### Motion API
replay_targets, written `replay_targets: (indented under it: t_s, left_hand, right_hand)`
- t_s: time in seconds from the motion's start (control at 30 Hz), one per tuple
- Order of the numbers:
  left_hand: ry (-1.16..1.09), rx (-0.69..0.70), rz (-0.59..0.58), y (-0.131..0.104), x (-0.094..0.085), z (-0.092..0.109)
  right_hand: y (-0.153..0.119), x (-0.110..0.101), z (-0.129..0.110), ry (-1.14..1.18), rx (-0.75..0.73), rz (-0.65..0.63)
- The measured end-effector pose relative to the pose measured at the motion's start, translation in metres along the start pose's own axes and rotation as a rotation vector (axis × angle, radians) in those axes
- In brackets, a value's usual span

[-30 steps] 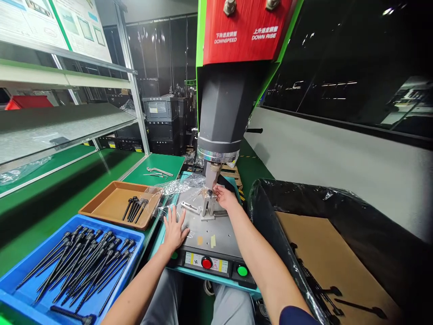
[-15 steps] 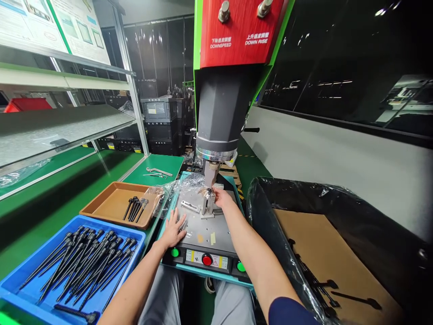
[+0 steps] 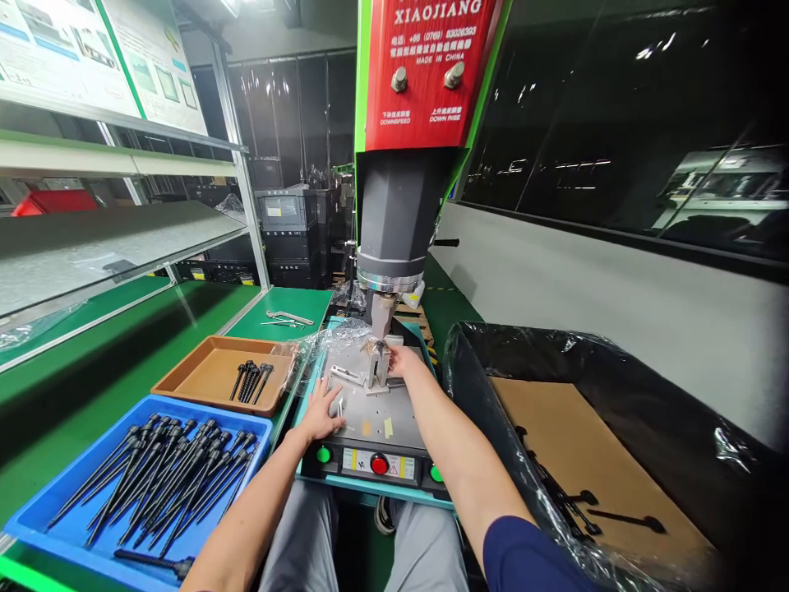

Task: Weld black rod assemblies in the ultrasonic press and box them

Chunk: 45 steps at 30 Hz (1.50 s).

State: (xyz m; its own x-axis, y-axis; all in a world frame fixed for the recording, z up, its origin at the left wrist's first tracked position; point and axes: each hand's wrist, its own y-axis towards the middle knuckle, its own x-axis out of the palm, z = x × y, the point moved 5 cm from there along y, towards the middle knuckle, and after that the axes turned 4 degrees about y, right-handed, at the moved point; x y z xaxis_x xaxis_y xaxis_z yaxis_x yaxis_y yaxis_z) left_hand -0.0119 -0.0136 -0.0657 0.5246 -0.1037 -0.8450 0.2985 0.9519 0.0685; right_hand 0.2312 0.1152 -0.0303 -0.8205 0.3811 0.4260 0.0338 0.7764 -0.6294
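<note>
My left hand (image 3: pixel 321 413) lies on the left side of the machine's grey base plate (image 3: pixel 403 418), fingers spread, holding nothing. At the right side of a small upright metal fixture (image 3: pixel 377 368), my right hand (image 3: pixel 403 362) has its fingers bent in against it. The fixture partly hides those fingertips, and what they grip is too small to make out. Directly above stands the metal horn (image 3: pixel 382 316) of the press, its tip at the fixture's top. A small dark piece shows between horn and fixture. Below my hands are a red button (image 3: pixel 379 465) and a green button (image 3: pixel 324 454).
On the left, a blue tray (image 3: pixel 37 503) holds many black rod-like parts (image 3: pixel 178 460); behind it a brown tray (image 3: pixel 191 367) holds several more. A wrench (image 3: pixel 289 317) lies farther back. To the right, a plastic-lined box (image 3: pixel 555 411) contains black parts on cardboard.
The head view has tilted slightly up, showing more of the red press front. Both hands keep nearly the same places on the plate and at the fixture.
</note>
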Motion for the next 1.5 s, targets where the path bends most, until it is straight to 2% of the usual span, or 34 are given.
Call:
replay_targets:
  t_s: [0.27,0.4,0.47,0.53,0.6,0.7,0.8,0.83,0.9,0.97,1.03,1.17,1.37,1.5]
  left_hand:
    - [-0.023,0.042,0.085,-0.008,-0.003,0.006]
    - [-0.037,0.035,0.135,-0.012,-0.009,0.008]
    - [-0.06,0.011,0.211,-0.019,-0.017,0.009]
    - [-0.099,-0.023,0.345,-0.033,-0.024,0.009]
    - [-0.141,-0.07,0.501,-0.057,-0.026,0.005]
    - [-0.174,-0.178,0.64,-0.098,-0.009,-0.009]
    - [-0.214,-0.324,0.606,-0.127,0.025,-0.031]
    - [-0.237,-0.367,0.567,-0.132,0.037,-0.038]
    - [-0.289,-0.418,0.486,-0.132,0.055,-0.048]
    - [-0.328,-0.43,0.439,-0.127,0.064,-0.053]
    - [-0.365,-0.429,0.434,-0.121,0.064,-0.056]
    - [-0.494,-0.435,0.388,-0.116,0.063,-0.062]
    - [-0.512,-0.477,0.423,-0.115,0.066,-0.068]
    - [-0.535,-0.448,0.424,-0.117,0.069,-0.067]
  right_hand:
    - [-0.016,-0.009,-0.003,0.055,-0.02,0.021]
    - [-0.027,-0.013,-0.008,0.036,-0.1,0.061]
    - [-0.034,-0.023,-0.01,0.011,-0.178,0.119]
    - [-0.043,-0.04,-0.008,-0.019,-0.292,0.182]
    - [-0.057,-0.067,0.0,-0.058,-0.436,0.233]
    - [-0.086,-0.122,0.03,-0.155,-0.638,0.297]
    - [-0.111,-0.182,0.08,-0.296,-0.736,0.394]
    - [-0.119,-0.197,0.094,-0.495,-0.816,0.463]
    - [-0.124,-0.221,0.123,-0.767,-0.891,0.546]
    - [-0.12,-0.238,0.146,-0.855,-0.876,0.522]
    - [-0.114,-0.247,0.157,-0.894,-0.873,0.459]
    - [-0.109,-0.255,0.162,-0.918,-0.88,0.378]
    - [-0.108,-0.259,0.17,-0.854,-0.877,0.444]
    - [-0.11,-0.257,0.171,-0.842,-0.852,0.417]
